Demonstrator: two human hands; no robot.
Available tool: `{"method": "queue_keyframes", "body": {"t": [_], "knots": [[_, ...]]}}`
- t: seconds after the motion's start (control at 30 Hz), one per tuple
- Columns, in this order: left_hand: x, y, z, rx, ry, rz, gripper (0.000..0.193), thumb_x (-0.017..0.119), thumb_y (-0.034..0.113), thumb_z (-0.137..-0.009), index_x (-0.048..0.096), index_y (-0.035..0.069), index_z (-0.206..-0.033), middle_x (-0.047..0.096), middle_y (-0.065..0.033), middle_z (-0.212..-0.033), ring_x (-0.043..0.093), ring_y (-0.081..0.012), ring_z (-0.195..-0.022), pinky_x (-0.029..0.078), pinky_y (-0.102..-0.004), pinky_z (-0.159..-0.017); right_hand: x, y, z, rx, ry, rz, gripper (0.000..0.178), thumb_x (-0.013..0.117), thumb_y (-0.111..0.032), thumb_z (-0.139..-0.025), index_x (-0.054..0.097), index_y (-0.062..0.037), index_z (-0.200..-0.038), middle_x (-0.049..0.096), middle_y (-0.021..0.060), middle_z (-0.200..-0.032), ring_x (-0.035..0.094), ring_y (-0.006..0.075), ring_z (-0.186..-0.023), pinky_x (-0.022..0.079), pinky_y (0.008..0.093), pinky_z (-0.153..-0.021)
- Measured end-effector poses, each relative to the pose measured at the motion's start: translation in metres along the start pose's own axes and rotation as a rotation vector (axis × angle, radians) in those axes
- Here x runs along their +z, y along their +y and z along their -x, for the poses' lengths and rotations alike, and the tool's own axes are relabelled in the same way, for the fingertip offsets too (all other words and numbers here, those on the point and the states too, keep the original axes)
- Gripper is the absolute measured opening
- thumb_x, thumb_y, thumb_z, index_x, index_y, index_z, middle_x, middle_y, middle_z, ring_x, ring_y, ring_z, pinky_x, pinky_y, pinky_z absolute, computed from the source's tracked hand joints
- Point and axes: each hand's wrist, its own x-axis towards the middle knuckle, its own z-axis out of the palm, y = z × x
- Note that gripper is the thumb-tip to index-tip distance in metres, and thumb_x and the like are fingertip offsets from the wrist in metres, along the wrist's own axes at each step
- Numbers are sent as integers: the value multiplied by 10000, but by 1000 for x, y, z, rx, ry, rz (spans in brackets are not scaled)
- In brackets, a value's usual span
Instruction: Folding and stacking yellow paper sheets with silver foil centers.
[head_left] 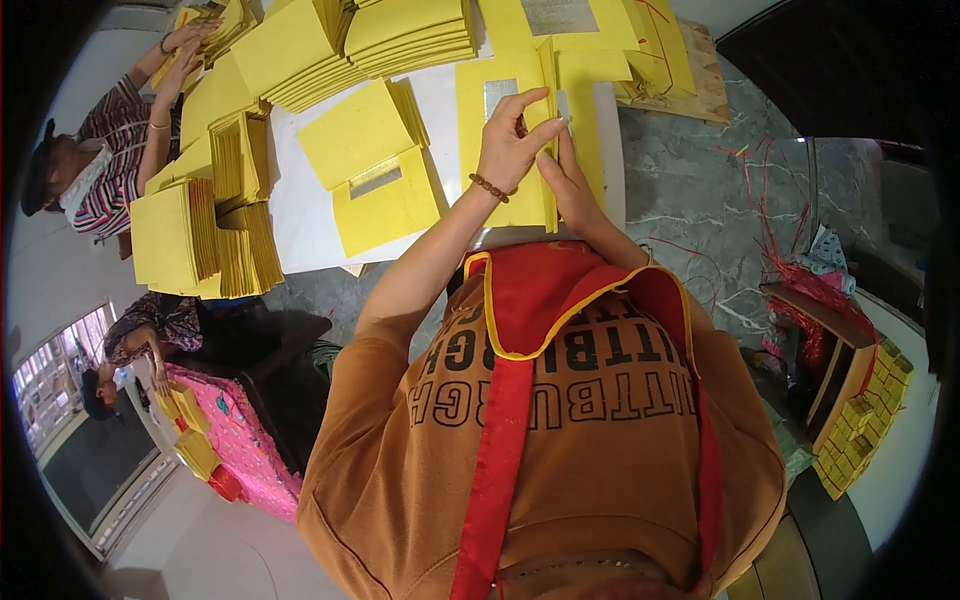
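Observation:
A yellow paper sheet (pixel 515 210) with a silver foil patch lies before me at the table's right end, its middle raised in an upright fold. My left hand (pixel 512 145), below a beaded bracelet, grips this fold from the left, with thumb and fingers bent against it. From the right, my right hand (pixel 568 178) presses on the same fold, its fingers close together and touching the left thumb. Part of the fold is hidden by my hands. Left of them rests a small stack of folded yellow paper (pixel 385 190), its top piece opened with a silver strip showing.
Stacks of folded yellow paper (pixel 290 50) line the table's far and left sides. A yellow paper pile (pixel 660 50) sits on a wooden board at the far right. One co-worker (pixel 110 150) handles paper at the left; another person (pixel 130 345) sits farther back. Red strings (pixel 770 220) hang at right.

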Motion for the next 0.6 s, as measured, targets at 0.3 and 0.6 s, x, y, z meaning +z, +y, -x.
{"method": "queue_keyframes", "body": {"t": [0.3, 0.6], "knots": [[1, -7, -1, -19, -8, 123, 389, 706, 219, -745, 589, 47, -1074, 467, -14, -819, 389, -78, -620, 342, -209, -532, -1, 8, 0, 0, 39, 53, 673, 386, -283, -916, 19, 32, -1384, 143, 176, -1427, 138, 251, -1327, 136, 326, -1065], [5, -9, 2, -55, 141, 259, 228, 590, 97, -799, 583, 37, -1018, 413, 16, -642, 362, -59, -552, 327, -223, -491, 1, 0, 0, -6, 21, -33, 673, 407, -260, -909, 34, 37, -1384, 129, 174, -1434, 133, 246, -1328, 131, 320, -1067]]}}
